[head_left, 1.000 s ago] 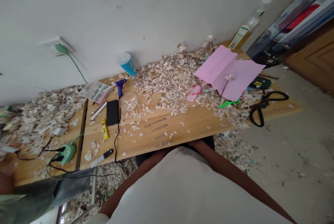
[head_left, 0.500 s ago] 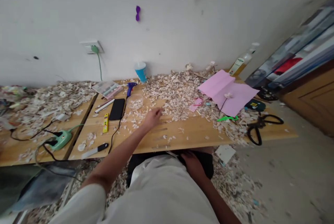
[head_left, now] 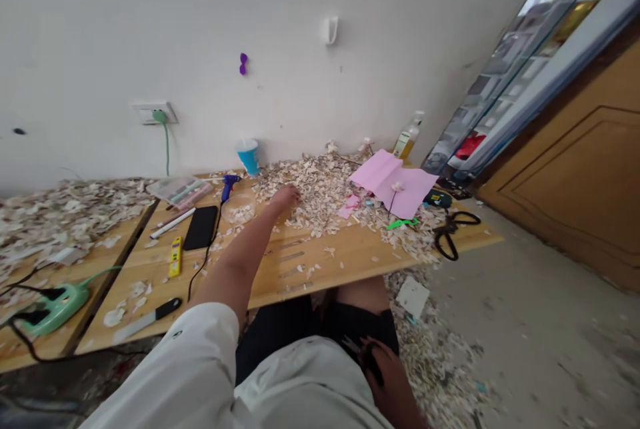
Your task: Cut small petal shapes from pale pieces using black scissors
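Left hand (head_left: 287, 196) moved deeper into scraps (head_left: 320, 182) right of blue cup (head_left: 249, 157), fingers bent; can't tell if gripping. Right hand (head_left: 393, 375) closed round scissors (head_left: 371, 361), my side of cup, over lap. Risks: leftward sweep could tip cup; my forearm could catch bowl (head_left: 237, 198) near cup, spilling bits; leaning forward could push blades into thigh.

"How clear is the left hand (head_left: 287, 196)?"
"Its fingertips blur into pale flakes (head_left: 325, 205)."
"And the right hand (head_left: 393, 375)?"
"It partly hides a dark-handled tool (head_left: 373, 366), perhaps scissors. The right edge crops the door (head_left: 575, 169)."
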`<state>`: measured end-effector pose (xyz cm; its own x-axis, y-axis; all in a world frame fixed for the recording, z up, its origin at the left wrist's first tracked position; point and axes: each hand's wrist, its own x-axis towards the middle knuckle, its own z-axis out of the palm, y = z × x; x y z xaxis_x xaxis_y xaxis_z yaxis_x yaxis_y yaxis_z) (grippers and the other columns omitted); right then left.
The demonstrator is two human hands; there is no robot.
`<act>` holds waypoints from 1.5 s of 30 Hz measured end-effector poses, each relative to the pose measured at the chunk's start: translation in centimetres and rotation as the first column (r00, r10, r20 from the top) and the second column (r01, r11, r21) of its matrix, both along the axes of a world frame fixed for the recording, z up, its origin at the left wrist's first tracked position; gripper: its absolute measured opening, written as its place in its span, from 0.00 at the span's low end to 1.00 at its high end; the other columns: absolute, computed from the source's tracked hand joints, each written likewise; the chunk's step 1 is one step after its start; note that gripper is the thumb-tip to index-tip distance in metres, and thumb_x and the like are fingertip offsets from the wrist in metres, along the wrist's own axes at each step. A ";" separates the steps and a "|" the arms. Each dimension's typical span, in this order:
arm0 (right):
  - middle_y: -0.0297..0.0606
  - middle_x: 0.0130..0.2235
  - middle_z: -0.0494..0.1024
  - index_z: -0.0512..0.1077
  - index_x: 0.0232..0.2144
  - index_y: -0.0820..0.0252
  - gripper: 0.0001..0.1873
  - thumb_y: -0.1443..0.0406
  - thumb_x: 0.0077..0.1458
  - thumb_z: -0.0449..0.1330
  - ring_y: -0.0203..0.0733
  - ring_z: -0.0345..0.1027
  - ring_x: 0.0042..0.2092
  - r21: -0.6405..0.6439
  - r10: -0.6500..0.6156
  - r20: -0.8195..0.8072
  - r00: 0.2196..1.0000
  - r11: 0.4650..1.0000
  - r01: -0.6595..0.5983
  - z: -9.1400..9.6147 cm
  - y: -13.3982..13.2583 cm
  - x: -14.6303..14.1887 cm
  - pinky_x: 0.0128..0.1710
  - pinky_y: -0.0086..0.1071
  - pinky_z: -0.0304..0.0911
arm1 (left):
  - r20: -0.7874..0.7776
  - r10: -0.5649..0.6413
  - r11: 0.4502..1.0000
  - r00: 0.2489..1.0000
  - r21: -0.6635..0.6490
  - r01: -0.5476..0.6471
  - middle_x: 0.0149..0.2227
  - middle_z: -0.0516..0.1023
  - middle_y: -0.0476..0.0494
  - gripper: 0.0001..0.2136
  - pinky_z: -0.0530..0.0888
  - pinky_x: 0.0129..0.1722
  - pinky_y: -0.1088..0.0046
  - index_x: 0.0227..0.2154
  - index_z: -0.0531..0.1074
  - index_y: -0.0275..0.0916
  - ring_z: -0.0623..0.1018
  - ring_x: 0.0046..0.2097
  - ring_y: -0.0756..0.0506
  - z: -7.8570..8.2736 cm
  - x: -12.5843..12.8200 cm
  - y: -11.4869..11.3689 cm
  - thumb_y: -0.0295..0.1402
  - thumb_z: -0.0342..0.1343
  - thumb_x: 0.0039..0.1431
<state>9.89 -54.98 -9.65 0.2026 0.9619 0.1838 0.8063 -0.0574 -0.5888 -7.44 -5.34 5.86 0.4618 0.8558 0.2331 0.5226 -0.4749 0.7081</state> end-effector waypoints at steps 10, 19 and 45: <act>0.44 0.63 0.64 0.66 0.53 0.57 0.22 0.68 0.54 0.53 0.52 0.47 0.69 0.014 -0.017 0.018 1.000 1.000 0.017 -0.2 5.4 1.4 0.62 0.52 0.58 | -0.159 -0.165 0.981 0.973 0.074 0.179 0.45 0.75 0.37 0.08 0.62 0.57 0.63 0.38 0.78 0.41 0.69 0.52 0.39 -2.6 -0.6 0.0 0.34 0.58 0.57; 0.46 0.54 0.74 0.72 0.50 0.57 0.19 0.61 0.56 0.57 0.54 0.60 0.63 -0.139 0.263 0.079 0.961 0.958 -0.251 0.9 13.4 7.3 0.63 0.54 0.54 | 0.008 -0.200 0.980 0.980 -0.022 0.200 0.42 0.73 0.39 0.04 0.63 0.55 0.65 0.32 0.77 0.40 0.69 0.51 0.40 -2.8 0.7 -0.2 0.31 0.57 0.56; 0.51 0.55 0.71 0.62 0.57 0.58 0.27 0.54 0.58 0.56 0.53 0.67 0.56 0.153 0.043 -0.201 0.979 0.988 -0.012 11.1 28.8 -4.9 0.55 0.50 0.65 | 0.764 0.501 0.664 0.406 -0.640 0.386 0.35 0.82 0.39 0.17 0.77 0.37 0.72 0.34 0.70 0.36 0.83 0.38 0.44 -4.5 -1.7 -4.7 0.42 0.66 0.50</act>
<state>5.00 -26.23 1.49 0.2248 0.9320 0.2843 0.6689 0.0645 -0.7405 -9.13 -9.99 1.39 0.3248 0.9290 -0.1773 -0.5578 0.3395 0.7574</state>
